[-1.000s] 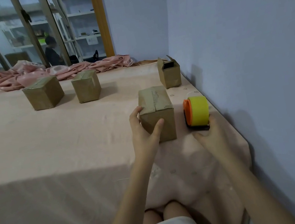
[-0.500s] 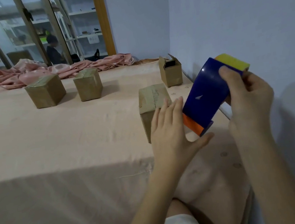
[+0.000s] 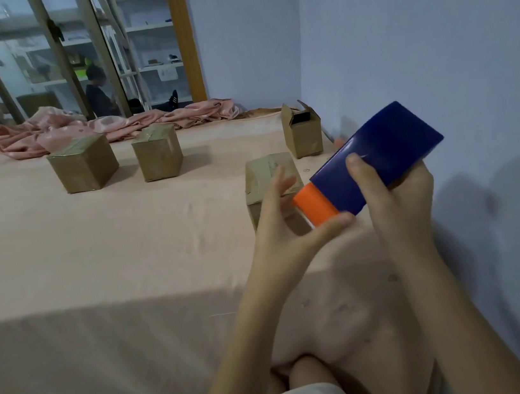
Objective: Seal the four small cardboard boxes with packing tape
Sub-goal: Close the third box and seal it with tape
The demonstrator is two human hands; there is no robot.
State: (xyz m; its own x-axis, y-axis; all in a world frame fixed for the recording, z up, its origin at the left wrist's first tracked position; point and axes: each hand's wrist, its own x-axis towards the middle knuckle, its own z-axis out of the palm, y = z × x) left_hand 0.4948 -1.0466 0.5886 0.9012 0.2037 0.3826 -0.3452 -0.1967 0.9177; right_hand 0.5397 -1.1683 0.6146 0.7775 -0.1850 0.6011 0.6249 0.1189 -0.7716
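Observation:
My right hand grips a blue tape dispenser with an orange end, held in the air above the table's right side. My left hand reaches to the orange end, thumb under it and fingers spread in front of the nearest cardboard box, which stands closed on the table. Two taped boxes stand further back on the left, one beside the other. A fourth box with its flaps open stands at the back right by the wall.
A pink cloth covers the table. A crumpled pink sheet lies along the back edge. The blue wall runs close along the right side. A person sits beyond the glass door at the back.
My right hand has lifted the dispenser off the table and tilted it flatter. My left hand let go of the near box and came up to the dispenser's orange end.

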